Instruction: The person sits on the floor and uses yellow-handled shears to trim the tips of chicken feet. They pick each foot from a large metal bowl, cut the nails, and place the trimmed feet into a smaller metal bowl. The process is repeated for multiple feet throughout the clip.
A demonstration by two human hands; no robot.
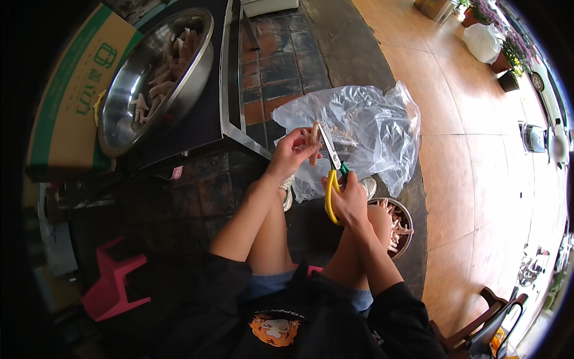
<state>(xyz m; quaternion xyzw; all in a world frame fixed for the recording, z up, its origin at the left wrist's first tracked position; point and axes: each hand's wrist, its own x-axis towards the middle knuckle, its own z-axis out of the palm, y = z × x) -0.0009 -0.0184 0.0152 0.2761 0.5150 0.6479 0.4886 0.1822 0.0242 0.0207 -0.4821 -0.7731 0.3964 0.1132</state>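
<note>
Between the fingers of my left hand is a pale chicken foot. My right hand grips scissors with one yellow and one green handle. Their blades point away from me, with the tips right beside the chicken foot; whether they touch it I cannot tell. Beneath both hands a clear plastic bag is spread on the floor, with small scraps on it. By my right knee stands a round metal bowl of chicken feet, partly hidden by my leg.
On a dark table at left, a large steel basin holds more chicken feet. Behind it is a cardboard box with green bands. A pink plastic stool lies lower left, a wooden chair lower right. Potted flowers stand far right.
</note>
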